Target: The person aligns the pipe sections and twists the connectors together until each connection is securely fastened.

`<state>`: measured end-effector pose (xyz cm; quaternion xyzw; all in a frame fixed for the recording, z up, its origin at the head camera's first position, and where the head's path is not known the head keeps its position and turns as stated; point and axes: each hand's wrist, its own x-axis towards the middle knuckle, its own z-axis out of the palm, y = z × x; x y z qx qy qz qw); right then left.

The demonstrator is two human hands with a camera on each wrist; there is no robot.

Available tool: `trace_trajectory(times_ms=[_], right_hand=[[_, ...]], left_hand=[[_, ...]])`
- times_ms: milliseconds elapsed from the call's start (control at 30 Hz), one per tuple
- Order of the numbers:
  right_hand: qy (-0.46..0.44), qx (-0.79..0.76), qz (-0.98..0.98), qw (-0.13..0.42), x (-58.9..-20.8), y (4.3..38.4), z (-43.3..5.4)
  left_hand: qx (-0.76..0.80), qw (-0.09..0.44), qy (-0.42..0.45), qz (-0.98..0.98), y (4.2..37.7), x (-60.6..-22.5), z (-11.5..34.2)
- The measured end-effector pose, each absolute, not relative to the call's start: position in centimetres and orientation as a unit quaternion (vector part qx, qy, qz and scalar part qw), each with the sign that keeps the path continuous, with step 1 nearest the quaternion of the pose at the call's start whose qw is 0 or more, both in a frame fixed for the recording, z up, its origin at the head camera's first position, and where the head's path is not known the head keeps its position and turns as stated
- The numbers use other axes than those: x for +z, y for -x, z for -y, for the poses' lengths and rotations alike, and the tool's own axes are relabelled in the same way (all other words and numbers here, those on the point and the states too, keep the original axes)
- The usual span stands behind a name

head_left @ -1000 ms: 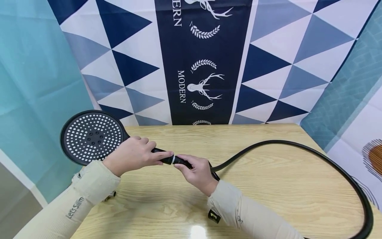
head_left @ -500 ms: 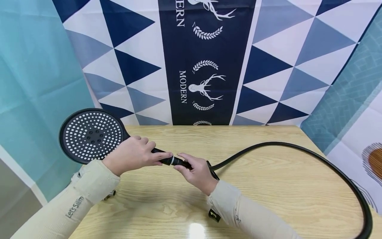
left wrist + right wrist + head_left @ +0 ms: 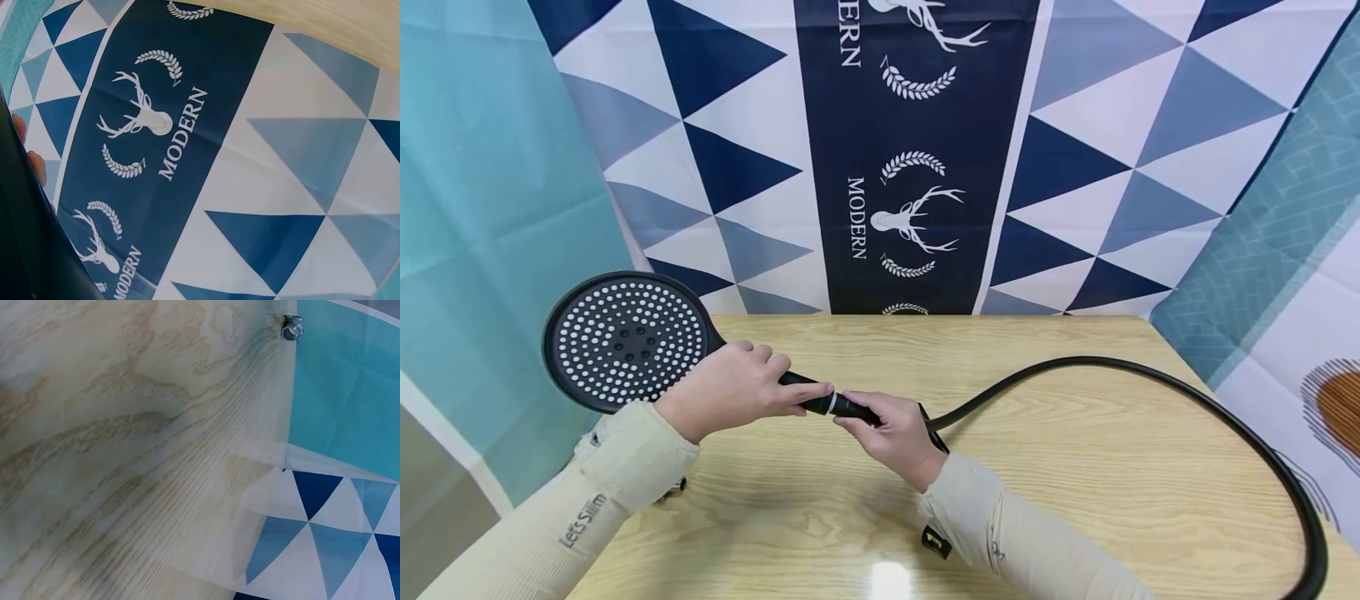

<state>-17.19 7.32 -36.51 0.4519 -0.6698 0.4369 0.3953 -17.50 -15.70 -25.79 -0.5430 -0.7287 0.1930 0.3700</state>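
A round black shower head [image 3: 628, 342] with rows of pale nozzles hangs at the left in the head view, its face toward me. My left hand [image 3: 730, 390] grips its handle, index finger stretched along it. My right hand [image 3: 891, 432] pinches the black end connector [image 3: 850, 407] of the shower hose [image 3: 1105, 361] between thumb and fingers. Connector and handle end lie in line, with a pale ring between them. In the left wrist view the shower head's dark back [image 3: 31, 244] fills the lower left, fingertips [image 3: 36, 167] behind it. The right wrist view shows neither hand nor hose.
The hose loops across the right side of the wooden table [image 3: 820, 517]. A small metal fitting [image 3: 292, 328] lies near the table's left edge, partly behind the left sleeve in the head view. Patterned cloth [image 3: 902, 167] hangs behind the table, teal cloth [image 3: 490, 208] at the left.
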Motion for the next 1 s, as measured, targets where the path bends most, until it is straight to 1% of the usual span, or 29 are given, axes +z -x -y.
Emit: trace_trajectory(times_ms=[200,667,833,1000], right_hand=[[-0.435,0.436,0.691,0.378,-36.52,16.9,-7.32],[-0.428,0.422,0.726,0.334,-36.02,16.28,-7.59],[-0.424,0.396,0.737,0.346,-35.74,16.29,-7.62],[-0.429,0.405,0.721,0.365,-35.95,16.54,-7.75]], left_hand=[[0.191,0.379,0.546,0.723,17.51,-25.92,15.68],[0.185,0.374,0.552,0.722,17.47,-25.97,15.66],[0.185,0.361,0.547,0.732,17.37,-25.79,15.72],[0.195,0.35,0.54,0.74,17.21,-25.56,15.53]])
